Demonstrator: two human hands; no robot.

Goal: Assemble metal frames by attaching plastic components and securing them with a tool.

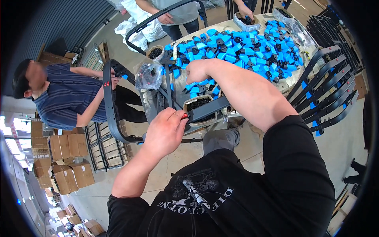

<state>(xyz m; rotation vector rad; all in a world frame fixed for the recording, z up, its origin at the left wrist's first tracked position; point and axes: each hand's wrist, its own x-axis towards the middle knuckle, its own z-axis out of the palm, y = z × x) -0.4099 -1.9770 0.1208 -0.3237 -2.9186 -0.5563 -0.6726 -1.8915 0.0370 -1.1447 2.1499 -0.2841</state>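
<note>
My left hand (164,132) is closed around the end of a flat black metal bar (209,109), with a small red piece (184,116) showing by the thumb tip. The bar runs rightward and passes under my right forearm. My right hand (197,72) reaches over the table, its fingers curled at the near left side of a heap of blue and black plastic parts (241,49). What those fingers hold, if anything, is hidden. Below the bar, a box of small black pieces (197,103) sits at the table's near edge.
A person in a striped shirt (71,96) at the left handles a curved black frame (108,98). Across the table, another person's hand (246,12) dips into a tub (246,25). Curved black frames (327,91) stand at the right; cardboard boxes (63,146) are stacked at left.
</note>
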